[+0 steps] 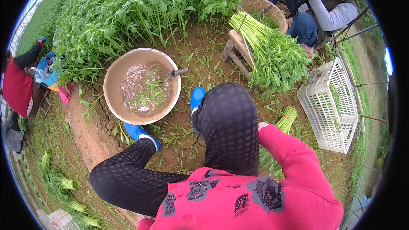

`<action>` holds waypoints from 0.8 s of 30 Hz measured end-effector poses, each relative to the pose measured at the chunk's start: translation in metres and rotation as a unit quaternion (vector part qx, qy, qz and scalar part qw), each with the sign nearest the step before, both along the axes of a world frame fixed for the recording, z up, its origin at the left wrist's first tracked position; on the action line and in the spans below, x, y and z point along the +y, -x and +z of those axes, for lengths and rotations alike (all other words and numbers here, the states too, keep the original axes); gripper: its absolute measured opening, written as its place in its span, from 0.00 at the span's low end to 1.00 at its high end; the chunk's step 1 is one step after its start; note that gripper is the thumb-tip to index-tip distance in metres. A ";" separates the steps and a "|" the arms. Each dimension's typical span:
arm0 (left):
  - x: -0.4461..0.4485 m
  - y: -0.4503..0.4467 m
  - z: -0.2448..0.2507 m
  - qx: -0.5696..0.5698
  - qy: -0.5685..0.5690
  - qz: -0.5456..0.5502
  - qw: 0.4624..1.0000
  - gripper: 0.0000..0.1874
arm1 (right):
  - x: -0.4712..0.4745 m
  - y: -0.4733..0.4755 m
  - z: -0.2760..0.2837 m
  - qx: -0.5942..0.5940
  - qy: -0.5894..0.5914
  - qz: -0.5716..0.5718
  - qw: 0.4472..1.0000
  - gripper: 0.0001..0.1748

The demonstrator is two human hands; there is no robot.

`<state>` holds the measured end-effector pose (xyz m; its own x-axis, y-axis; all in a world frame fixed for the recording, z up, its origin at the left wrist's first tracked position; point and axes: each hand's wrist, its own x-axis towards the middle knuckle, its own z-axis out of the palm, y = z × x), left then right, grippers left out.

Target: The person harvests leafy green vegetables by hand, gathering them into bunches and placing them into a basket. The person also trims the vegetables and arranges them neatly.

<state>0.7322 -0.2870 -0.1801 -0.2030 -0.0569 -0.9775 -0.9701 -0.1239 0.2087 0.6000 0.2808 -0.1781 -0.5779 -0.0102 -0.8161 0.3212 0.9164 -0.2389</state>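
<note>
Neither of my hands shows: the right sleeve [287, 147] ends at a striped cuff beside my right knee, and the left cuff is at the bottom edge. Before me on the soil stands a wide, worn basin [110, 86] with leaf scraps [153, 86] inside. A tool with a wooden handle [180, 72] rests over its right rim. On a small wooden stool [238, 40] lies a big bundle of leafy greens [278, 57], stems towards the upper left, with a tie around them. Close to my right sleeve, a smaller bundle [286, 119] with a red band lies on the ground, partly covered by the sleeve.
Dense leafy plants [143, 6] grow ahead. A white plastic crate [329, 108] with greens inside stands tilted at right. Beyond the stool sits a person [332, 12] near another basin [274, 14]. A second person [19, 86] is at left; several tied bundles [67, 183] lie lower left.
</note>
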 end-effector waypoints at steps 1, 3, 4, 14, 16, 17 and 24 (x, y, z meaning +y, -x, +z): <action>0.006 0.001 -0.009 0.004 -0.009 0.029 1.000 0.24 | 0.004 -0.021 0.000 -0.014 -0.012 -0.017 1.000 0.26; 0.015 0.019 -0.026 0.026 -0.021 0.081 0.996 0.24 | 0.000 -0.047 0.002 -0.035 -0.028 -0.052 0.998 0.25; 0.019 0.036 -0.035 0.039 -0.026 0.105 0.993 0.24 | -0.009 -0.049 0.002 -0.039 -0.027 -0.064 0.997 0.25; 0.076 0.189 -0.163 0.000 -0.045 0.302 0.952 0.24 | -0.182 0.064 -0.089 -0.056 0.092 -0.145 0.984 0.22; 0.088 0.205 -0.180 -0.022 -0.045 0.324 0.945 0.24 | -0.193 0.083 -0.100 -0.074 0.091 -0.154 0.981 0.22; 0.093 0.215 -0.187 -0.027 -0.046 0.333 0.942 0.24 | -0.199 0.091 -0.102 -0.082 0.092 -0.160 0.979 0.22; 0.089 0.279 -0.166 -0.027 -0.068 0.353 0.933 0.24 | -0.189 0.117 -0.045 -0.111 0.072 -0.210 0.969 0.20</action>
<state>0.4528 -0.1979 -0.3457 -0.1111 -0.0329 -0.9933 -0.6463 -0.7569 0.0973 0.4831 0.0922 -0.2227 -0.3658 0.0661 -0.9283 0.7172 0.6557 -0.2359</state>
